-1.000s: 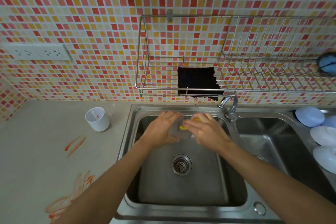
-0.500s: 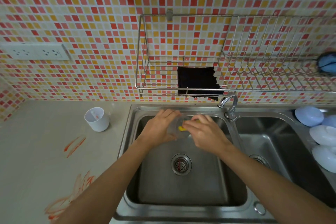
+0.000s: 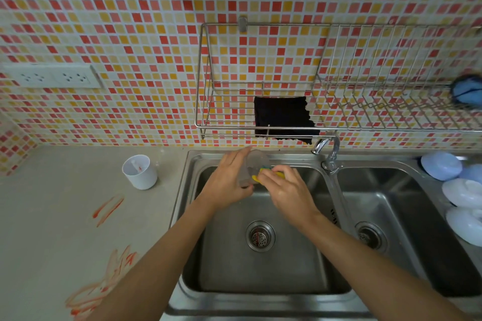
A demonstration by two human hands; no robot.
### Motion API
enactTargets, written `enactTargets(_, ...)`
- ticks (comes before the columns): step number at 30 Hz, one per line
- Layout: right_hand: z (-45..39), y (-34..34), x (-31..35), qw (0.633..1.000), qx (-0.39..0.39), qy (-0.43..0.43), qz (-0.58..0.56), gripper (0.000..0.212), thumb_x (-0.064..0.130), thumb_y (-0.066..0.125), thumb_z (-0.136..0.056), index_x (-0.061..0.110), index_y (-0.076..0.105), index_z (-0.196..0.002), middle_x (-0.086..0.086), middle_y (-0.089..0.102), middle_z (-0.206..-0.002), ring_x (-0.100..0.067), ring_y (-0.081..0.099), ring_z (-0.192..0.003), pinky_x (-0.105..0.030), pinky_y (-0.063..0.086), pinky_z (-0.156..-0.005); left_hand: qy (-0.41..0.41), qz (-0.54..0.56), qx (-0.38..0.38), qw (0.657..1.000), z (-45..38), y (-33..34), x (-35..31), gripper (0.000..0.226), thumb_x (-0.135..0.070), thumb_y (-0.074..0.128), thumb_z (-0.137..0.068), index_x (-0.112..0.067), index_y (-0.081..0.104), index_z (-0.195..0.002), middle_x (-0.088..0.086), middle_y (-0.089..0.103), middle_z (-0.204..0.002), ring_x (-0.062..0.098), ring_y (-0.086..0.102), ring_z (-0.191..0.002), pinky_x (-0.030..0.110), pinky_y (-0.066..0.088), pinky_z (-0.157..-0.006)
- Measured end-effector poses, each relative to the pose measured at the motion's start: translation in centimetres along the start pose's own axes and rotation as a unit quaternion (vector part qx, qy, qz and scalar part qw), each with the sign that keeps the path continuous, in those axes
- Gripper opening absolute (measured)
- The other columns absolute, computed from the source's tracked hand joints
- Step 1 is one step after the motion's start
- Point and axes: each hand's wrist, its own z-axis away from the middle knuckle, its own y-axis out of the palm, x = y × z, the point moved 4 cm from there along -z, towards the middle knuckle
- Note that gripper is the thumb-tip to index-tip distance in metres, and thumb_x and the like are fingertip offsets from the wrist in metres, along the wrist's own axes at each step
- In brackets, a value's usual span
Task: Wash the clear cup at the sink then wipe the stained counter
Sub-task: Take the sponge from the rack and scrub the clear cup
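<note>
Head view: left hand (image 3: 229, 180) wraps the clear cup (image 3: 254, 165), tilted over the left sink basin (image 3: 260, 268). Right hand (image 3: 287, 190) fingers pinch a yellow sponge (image 3: 270, 174) against the cup's mouth. Orange stains (image 3: 108, 210) on the counter (image 3: 52, 216) left of the sink, near a white cup (image 3: 140, 171).

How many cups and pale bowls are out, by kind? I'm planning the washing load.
Clear cup: 1
White cup: 1
Pale bowls upside down on the right: 3 fully seen
Total: 5
</note>
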Motion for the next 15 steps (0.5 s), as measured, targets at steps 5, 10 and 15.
enactTargets(5,-0.1,-0.1,0.9,1.0,0.014,-0.007,-0.021,0.017,0.016,0.05,-0.094,0.017,0.067,-0.095,0.009,0.067,-0.099,-0.022,0.057,-0.092,-0.034,0.049,-0.073,-0.052,-0.03,-0.06,0.996,0.4,0.6,0.4,0.09,-0.056,0.076,-0.064,-0.022,0.038,-0.138,0.002,0.046,-0.132,0.02,0.043,-0.12,0.034,0.042,-0.1)
enactTargets(10,0.2,-0.2,0.8,0.998,0.05,-0.028,-0.021,0.023,0.011,0.054,-0.087,0.017,0.068,-0.105,0.008,0.067,-0.108,-0.023,0.056,-0.096,-0.035,0.044,-0.076,-0.032,-0.011,-0.071,0.997,0.3,0.6,0.9,0.079,-0.038,0.083,-0.063,-0.017,0.047,-0.131,0.001,0.053,-0.123,0.018,0.049,-0.112,0.033,0.045,-0.094)
enactTargets(15,-0.5,-0.5,-1.1,0.994,0.086,-0.061,0.029,0.038,0.007,0.06,-0.072,0.015,0.07,-0.108,0.006,0.068,-0.115,-0.024,0.058,-0.104,-0.038,0.048,-0.081,0.013,-0.002,0.001,1.0,0.4,0.3,0.1,0.078,-0.023,0.082,-0.066,-0.016,0.047,-0.135,-0.001,0.053,-0.129,0.014,0.048,-0.118,0.03,0.045,-0.097)
